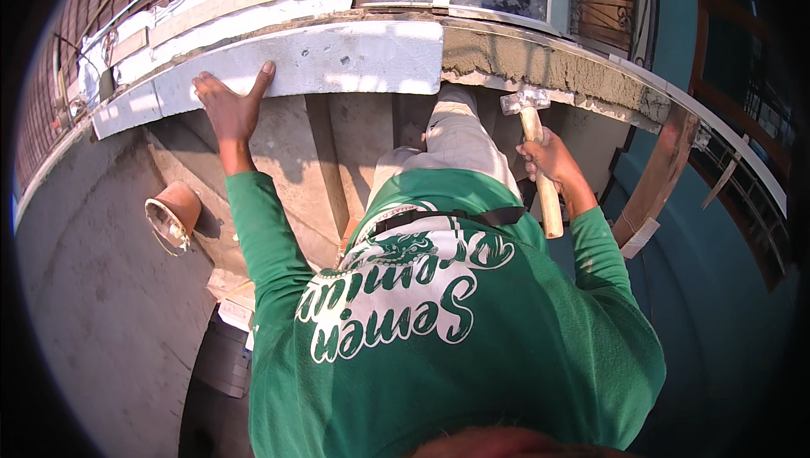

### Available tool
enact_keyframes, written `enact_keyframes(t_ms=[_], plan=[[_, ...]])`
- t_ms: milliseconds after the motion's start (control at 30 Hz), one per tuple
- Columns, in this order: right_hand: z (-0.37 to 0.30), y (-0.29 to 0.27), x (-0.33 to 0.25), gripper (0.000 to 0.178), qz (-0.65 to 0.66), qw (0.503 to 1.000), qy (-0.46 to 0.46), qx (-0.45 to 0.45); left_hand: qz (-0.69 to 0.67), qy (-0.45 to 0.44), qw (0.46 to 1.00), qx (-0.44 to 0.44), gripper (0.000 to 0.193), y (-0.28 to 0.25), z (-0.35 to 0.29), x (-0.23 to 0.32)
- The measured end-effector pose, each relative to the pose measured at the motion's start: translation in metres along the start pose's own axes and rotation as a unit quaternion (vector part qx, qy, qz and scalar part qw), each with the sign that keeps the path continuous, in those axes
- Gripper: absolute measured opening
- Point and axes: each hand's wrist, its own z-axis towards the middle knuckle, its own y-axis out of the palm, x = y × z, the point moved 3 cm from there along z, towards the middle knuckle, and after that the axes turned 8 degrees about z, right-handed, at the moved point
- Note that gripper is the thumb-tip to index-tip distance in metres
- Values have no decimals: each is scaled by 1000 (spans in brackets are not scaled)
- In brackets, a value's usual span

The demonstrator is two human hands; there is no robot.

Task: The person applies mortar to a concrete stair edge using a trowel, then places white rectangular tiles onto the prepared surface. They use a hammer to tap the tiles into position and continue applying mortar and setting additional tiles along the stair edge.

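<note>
A long white block (371,57), probably lightweight concrete, lies along the top of the low wall in front of me. My left hand (232,108) rests against its near edge, thumb and fingers spread. To its left, a thin seam parts it from a shorter white block (126,110). In my right hand (550,161) is a hammer (548,203), gripped round its wooden handle with the metal head pointing away from me. That head hangs just short of the wall, right of the long block's end. Wet-looking grey mortar (557,61) covers the wall top there.
An orange-brown bucket (175,209) stands at the left on the concrete. Roof tiles (101,2) and a wooden board (245,2) lie beyond the wall. A timber post (654,179) rises at the right. Concrete steps (295,171) run below the wall.
</note>
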Motion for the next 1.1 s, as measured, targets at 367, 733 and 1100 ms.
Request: enact_keyframes(t_ms=[367, 733, 1100], plan=[[-1, 21, -71, 26, 15, 991, 1, -130, -12, -43, 999, -29, 154, -12, -6, 8], [10, 63, -125, 31, -42, 982, -6, -184, -16, -74, 996, -49, 159, -17, -7, 18], [18, 69, -131, 35, -69, 975, -25, -209, -16, -105, 993, -41, 163, -10, -16, 14]])
